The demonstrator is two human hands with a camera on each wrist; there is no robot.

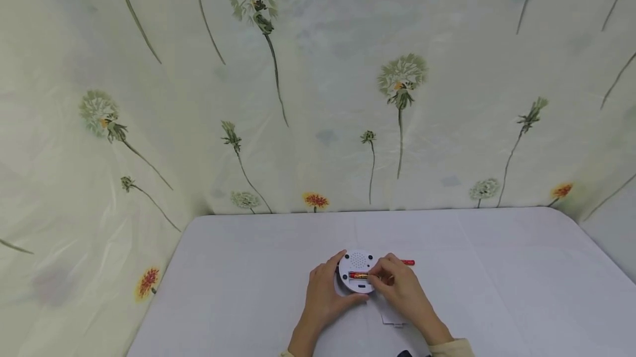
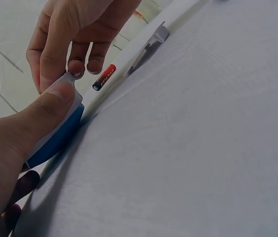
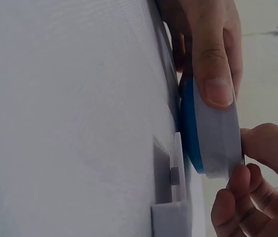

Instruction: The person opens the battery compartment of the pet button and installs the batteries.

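My left hand [image 1: 323, 293] grips a round white device [image 1: 359, 259] by its rim, thumb on the near side and fingers round the far side. Its underside faces up, with speaker holes, dark round feet and an open battery compartment. The blue lower part [image 3: 191, 128] of its body shows in the right wrist view. A red battery [image 1: 358, 276] lies along the compartment. Thumb and forefinger of my right hand [image 1: 399, 285] pinch it at its right end, covering that end.
A second red battery [image 2: 104, 77] lies on the white-covered table [image 1: 238, 280], beyond the right hand. A small white plastic piece [image 3: 171, 217] lies close to the device. Flower-printed cloth [image 1: 318, 97] hangs behind the table. A dark object [image 1: 404, 353] shows at the bottom edge.
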